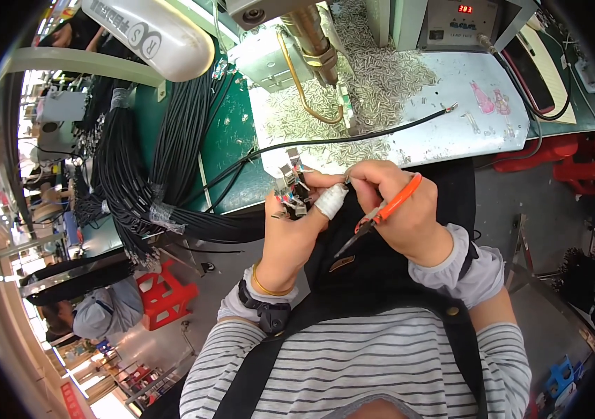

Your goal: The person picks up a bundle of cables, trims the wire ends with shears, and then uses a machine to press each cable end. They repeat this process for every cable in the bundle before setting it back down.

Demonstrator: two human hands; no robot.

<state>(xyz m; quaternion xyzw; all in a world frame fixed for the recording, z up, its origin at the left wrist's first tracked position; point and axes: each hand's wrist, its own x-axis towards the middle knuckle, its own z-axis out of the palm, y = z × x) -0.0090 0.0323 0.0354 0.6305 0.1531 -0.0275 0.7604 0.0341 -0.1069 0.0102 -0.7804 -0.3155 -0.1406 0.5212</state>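
My left hand (287, 237) is closed around a cluster of small metal connectors (287, 178) with coloured bits among them. White tape wraps its thumb. My right hand (412, 216) keeps orange-handled snips (400, 197) against the palm, their pointed end aimed down and to the left. Its thumb and forefinger pinch at a tiny piece that meets the left fingertips; what it is cannot be made out. Just beyond the hands, a black cable (360, 137) lies across the metal plate (475, 136), its stripped end at the right.
A press head (318, 52) stands over a heap of small metal pieces (381, 77). Thick black cable bundles (119, 153) cover the green bench on the left. A control box (461, 24) with a red display sits far right. Red stools (165, 293) and another person (105, 311) are at left.
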